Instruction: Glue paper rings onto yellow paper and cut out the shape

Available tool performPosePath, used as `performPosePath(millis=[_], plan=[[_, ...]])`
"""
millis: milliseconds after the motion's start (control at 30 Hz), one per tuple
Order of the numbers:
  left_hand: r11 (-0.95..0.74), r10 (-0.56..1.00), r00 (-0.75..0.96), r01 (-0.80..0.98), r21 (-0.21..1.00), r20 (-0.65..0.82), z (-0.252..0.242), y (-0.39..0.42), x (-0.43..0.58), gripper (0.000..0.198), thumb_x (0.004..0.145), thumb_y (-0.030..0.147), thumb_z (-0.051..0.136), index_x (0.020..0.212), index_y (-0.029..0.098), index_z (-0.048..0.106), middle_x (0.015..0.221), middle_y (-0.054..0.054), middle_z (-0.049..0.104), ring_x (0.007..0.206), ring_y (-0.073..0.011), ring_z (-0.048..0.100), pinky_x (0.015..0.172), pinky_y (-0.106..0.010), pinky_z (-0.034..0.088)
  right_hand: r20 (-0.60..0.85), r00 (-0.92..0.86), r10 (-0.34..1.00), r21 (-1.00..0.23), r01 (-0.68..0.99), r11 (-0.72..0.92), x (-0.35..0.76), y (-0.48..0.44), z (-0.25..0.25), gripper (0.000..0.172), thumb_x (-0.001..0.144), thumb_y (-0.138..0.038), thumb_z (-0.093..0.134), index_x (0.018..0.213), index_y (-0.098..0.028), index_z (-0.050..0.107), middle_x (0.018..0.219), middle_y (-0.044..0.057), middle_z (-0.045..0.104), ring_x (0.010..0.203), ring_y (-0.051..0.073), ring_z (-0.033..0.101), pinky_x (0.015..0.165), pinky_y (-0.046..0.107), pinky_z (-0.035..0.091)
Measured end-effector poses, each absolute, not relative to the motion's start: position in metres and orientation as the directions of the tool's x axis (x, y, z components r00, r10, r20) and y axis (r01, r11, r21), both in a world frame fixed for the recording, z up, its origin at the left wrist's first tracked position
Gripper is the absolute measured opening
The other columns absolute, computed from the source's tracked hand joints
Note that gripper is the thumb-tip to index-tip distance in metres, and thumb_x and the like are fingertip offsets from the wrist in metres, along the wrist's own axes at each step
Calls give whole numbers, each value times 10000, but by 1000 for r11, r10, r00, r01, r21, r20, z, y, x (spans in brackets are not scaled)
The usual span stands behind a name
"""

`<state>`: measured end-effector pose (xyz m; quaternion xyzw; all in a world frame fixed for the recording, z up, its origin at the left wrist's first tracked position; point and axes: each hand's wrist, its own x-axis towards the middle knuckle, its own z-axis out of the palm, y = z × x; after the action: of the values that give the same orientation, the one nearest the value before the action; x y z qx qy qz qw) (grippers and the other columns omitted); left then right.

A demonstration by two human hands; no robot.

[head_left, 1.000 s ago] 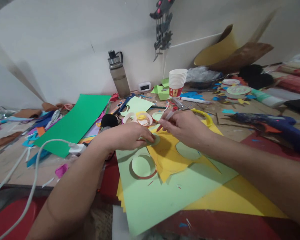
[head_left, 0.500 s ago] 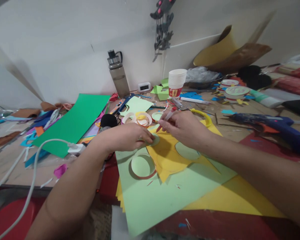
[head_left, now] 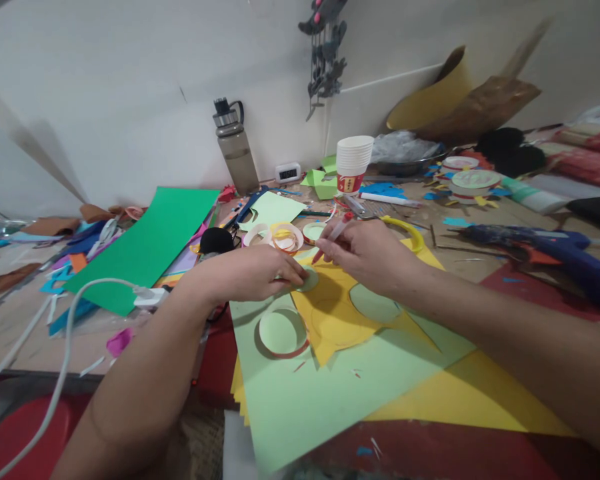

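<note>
A red pen (head_left: 337, 229) with a clear barrel is held by my right hand (head_left: 367, 252), its tip down by the top edge of a cut yellow sheet of paper (head_left: 330, 307). My left hand (head_left: 260, 272) has its fingertips closed down on the edge of a small pale green disc (head_left: 309, 280), which lies on the yellow sheet's left part. A round hole in that sheet shows light green paper (head_left: 300, 413) beneath. Left of the sheet stands a white ring with a red edge (head_left: 284, 333), apparently cut from a paper cup.
Smaller cut rings (head_left: 285, 237) sit beyond my left hand. Behind are stacked paper cups (head_left: 354, 163), a water bottle (head_left: 237, 150) and a small clock (head_left: 287, 173). A glue gun (head_left: 535, 243) lies right, a yellow tape-like ring (head_left: 410, 233) nearer. Green card (head_left: 150, 247) and a white cable (head_left: 65, 360) lie left.
</note>
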<state>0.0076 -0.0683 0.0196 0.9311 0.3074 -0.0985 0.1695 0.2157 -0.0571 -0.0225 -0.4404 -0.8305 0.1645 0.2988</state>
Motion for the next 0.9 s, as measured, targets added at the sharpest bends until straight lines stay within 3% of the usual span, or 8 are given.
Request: performPosePath(millis=[700,900], plan=[[-772,524,811,581,257,-258,18,-68,5,329,896,105,500,1122,203,718,1232,-37,695,1162,-168,623,1015,-246,440,324,-437,839,-515,662,544,215,-58,-21,353,919,-302,471,710,-185,729,720,45,692,581,142,555,562,281,356],[-739,569,785,619,265,-247,18,-63,1,478,828,-15,444,1145,223,709,1224,6,698,1148,-138,624,1016,-232,429,316,-421,850,-517,675,526,216,-59,-20,316,907,-305,494,699,-198,707,689,37,695,593,153,576,571,280,374]])
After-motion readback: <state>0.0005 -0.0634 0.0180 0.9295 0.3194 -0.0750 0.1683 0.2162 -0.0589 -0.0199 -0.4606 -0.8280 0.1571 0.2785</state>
